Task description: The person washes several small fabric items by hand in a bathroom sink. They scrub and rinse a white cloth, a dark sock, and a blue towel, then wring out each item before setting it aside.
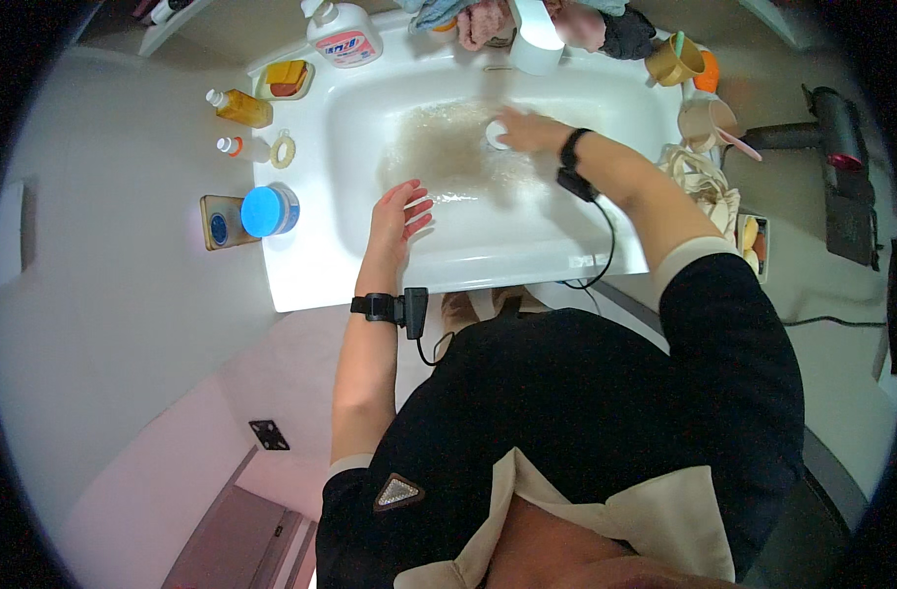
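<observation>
A white washbasin (353,228) lies before me with cloudy water (441,147) in its bowl. My right hand (529,131) reaches into the basin, its fingers at a round white drain plug or cover (497,135); whether they grip it I cannot tell. My left hand (404,213) hangs over the basin's front left part, fingers apart and holding nothing. The white tap (537,44) stands at the back. Each wrist wears a black strap with a small cabled box.
Along the left rim are a pump bottle (344,37), sponges in a dish (286,79), small bottles (244,109), a blue-lidded jar (263,211) and a phone (228,222). Cloths (481,23) lie behind; cups (674,62), a cloth bag (695,177) and a hair dryer (846,158) are at right.
</observation>
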Tool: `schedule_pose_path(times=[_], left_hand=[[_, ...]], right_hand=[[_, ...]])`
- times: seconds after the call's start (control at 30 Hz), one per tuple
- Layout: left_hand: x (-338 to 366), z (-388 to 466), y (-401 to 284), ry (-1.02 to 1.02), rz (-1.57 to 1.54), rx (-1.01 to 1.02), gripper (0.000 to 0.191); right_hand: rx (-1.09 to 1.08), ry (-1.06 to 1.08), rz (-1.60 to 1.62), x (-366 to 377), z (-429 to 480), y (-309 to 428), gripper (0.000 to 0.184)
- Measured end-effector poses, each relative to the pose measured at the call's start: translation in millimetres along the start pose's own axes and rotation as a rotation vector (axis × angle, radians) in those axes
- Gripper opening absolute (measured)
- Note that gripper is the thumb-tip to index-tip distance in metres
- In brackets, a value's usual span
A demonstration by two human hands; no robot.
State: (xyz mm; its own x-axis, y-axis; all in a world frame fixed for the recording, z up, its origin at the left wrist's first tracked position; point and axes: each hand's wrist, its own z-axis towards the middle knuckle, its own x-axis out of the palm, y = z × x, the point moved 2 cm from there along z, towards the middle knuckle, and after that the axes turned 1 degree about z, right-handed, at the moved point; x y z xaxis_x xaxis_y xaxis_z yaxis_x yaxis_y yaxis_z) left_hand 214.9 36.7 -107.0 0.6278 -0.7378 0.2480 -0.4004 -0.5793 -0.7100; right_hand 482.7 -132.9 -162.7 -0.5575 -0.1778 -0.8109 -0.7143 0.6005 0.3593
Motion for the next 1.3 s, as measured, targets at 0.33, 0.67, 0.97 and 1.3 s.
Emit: schedule_pose_path(times=[0.33, 0.67, 0.97, 1.3], left_hand=[[9.0, 5.5, -8.0, -0.018, 0.077, -0.006, 0.039], [-4.5, -8.0, 5.0, -0.072, 0.07, -0.029, 0.039], [28.0, 2.7, -15.0, 0.073, 0.146, -0.002, 0.038], [74.7, -2.3, -68.3, 0.206, 0.263, 0.129, 0.038]], right_hand=[[-0.541, 0.455, -0.248, 86.6, -25.1, 100.0, 0.044], [-0.195, 0.016, -0.06, 1.0, 27.1, -3.5, 0.049], [-0.376, 0.403, 0.178, 67.2, -61.3, -4.7, 0.045], [-0.144, -0.379, 0.376, -56.6, -102.8, 19.7, 0.034]])
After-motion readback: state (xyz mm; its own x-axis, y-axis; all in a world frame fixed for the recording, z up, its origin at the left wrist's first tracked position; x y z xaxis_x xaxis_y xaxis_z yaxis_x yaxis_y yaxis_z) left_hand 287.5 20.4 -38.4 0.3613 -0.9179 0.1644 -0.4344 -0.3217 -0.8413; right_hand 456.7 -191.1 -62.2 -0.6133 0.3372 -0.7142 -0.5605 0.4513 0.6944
